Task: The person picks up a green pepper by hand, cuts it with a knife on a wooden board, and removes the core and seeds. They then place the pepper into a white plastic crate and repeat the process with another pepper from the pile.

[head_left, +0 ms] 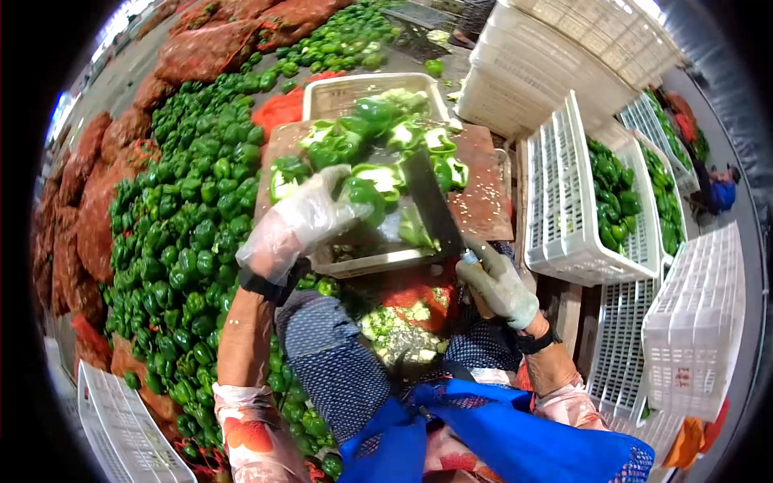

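Pepper pieces point(342, 145) lie on the cutting board point(483, 205). The left hand point(310, 213) is curled around a green pepper point(364, 196) there, holding it down. The right hand point(499, 286) is closed tight on the handle of a big knife point(431, 201), blade just beside that pepper. For a good cut, I think the fingers should be tucked back from the blade and the pepper held firm.

Cut pepper pieces point(378, 137) on the board point(483, 201), whole-pepper heap point(185, 233) left, crates point(555, 193) right.
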Available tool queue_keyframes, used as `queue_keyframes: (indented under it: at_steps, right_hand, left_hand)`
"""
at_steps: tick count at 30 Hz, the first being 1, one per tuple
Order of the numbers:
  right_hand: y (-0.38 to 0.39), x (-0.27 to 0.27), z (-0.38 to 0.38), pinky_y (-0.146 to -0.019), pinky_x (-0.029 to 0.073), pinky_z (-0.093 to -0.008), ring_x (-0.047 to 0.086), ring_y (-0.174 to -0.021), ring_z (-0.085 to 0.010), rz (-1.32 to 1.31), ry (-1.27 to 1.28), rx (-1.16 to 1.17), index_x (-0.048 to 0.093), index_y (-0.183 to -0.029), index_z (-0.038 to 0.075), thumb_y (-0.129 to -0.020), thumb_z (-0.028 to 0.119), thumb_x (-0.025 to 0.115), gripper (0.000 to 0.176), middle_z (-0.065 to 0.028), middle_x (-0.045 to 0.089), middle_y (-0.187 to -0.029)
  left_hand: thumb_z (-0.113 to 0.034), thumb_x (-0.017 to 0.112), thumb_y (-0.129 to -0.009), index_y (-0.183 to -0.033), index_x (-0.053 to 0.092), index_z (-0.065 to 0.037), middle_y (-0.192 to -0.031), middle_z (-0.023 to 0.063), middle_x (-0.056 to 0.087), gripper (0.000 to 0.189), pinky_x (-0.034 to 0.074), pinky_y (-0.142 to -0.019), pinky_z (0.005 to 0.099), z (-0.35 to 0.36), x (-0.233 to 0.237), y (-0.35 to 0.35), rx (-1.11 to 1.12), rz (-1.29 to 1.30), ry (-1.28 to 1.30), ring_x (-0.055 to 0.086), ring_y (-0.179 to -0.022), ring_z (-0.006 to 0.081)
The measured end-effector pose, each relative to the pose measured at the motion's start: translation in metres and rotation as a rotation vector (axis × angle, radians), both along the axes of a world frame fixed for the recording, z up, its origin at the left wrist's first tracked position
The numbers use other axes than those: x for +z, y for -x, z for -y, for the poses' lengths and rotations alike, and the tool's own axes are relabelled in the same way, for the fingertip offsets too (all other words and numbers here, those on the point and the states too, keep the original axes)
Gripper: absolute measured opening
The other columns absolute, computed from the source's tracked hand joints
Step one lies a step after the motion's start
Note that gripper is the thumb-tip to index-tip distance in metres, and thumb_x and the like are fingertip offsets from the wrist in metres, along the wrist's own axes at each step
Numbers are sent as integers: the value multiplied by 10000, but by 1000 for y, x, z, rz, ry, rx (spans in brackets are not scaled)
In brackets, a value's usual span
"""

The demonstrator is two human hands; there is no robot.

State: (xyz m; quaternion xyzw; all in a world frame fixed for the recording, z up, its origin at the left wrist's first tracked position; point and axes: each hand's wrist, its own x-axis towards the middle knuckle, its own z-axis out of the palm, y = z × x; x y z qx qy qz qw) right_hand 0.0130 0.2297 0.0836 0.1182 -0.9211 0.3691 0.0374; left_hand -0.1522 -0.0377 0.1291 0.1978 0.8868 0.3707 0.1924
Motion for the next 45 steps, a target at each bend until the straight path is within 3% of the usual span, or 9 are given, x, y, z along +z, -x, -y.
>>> queue_keyframes:
  at_steps: [2, 5, 12, 15, 26, 29, 34, 40, 45]
  right_hand:
    - [-3, -8, -27, -561, 511, -336, 645, -638, -226, -398, -221, -7, 512, -1301, 20, -910, 168, 605, 428, -169, 606, -877]
    - [-10, -5, -49, -680, 551, -352, 681, -834, -273, 166, 394, -441, 564, -1264, 30, -942, 226, 599, 380, -275, 544, -1237]
    - [-28, -49, -108, -568, 546, -339, 650, -660, -213, 199, 393, -405, 519, -1297, 22, -925, 209, 622, 428, -220, 595, -1077]
    - [-24, -48, -110, -592, 542, -355, 658, -681, -229, 182, 395, -369, 504, -1315, 46, -928, 237, 613, 445, -181, 621, -1001]
    - [-32, 5, -112, -704, 568, -403, 659, -905, -359, -116, 218, -224, 596, -1210, 54, -761, -8, 683, 462, -292, 443, -1327]
    - [-36, 7, -105, -800, 548, -436, 668, -891, -363, -597, -223, -82, 494, -1321, 33, -908, 159, 623, 451, -339, 498, -1244]
    - [21, -54, -92, -772, 545, -425, 674, -856, -340, 360, -53, -37, 432, -1263, -80, -1002, 289, 450, 452, -302, 614, -991]
    - [2, -21, -108, -724, 560, -395, 653, -871, -318, -373, -314, 33, 553, -1255, 44, -810, 59, 635, 453, -208, 608, -1055]
    - [3, -48, -139, -662, 550, -358, 660, -812, -230, -25, 6, -305, 531, -1257, 17, -922, 235, 584, 403, -190, 605, -1059]
  left_hand:
    - [-316, 716, -837, -1372, 453, 25, -1146, 187, 669, 687, 497, -894, 320, -33, 16, 7, -94, -94, 33, 653, -1019, 210]
    - [-358, 681, -858, -1360, 472, 19, -1166, 207, 654, 661, 489, -914, 323, -95, 48, -6, -167, 99, -81, 647, -1060, 244]
    - [-443, 598, -899, -1291, 544, -31, -1069, 190, 674, 571, 522, -800, 380, -211, -37, 2, -342, -82, 277, 671, -921, 300]
    - [-112, 772, -756, -1162, 614, -16, -1017, 156, 676, 446, 509, -837, 340, -229, -61, -6, -219, -103, 115, 652, -904, 258]
    - [27, 749, -771, -1290, 531, 7, -1191, 95, 609, 564, 514, -840, 262, -194, -66, -40, 104, 129, -436, 606, -924, 140]
    - [72, 717, -787, -1331, 487, 19, -1159, 83, 625, 593, 511, -802, 236, -171, -84, -36, 173, 85, -491, 598, -892, 112]
    - [27, 782, -706, -1289, 514, 62, -1179, 139, 608, 643, 521, -839, 275, -142, -95, -54, 336, -104, -391, 608, -1005, 165]
    - [-78, 893, -552, -1435, 388, -20, -1326, 235, 495, 1019, 469, -987, 334, -140, -126, -86, 241, -337, 100, 532, -1192, 359]
    - [-58, 874, -597, -1477, 350, -63, -1411, 272, 433, 1024, 437, -1034, 357, -133, -140, -73, 212, -374, 8, 495, -1257, 378]
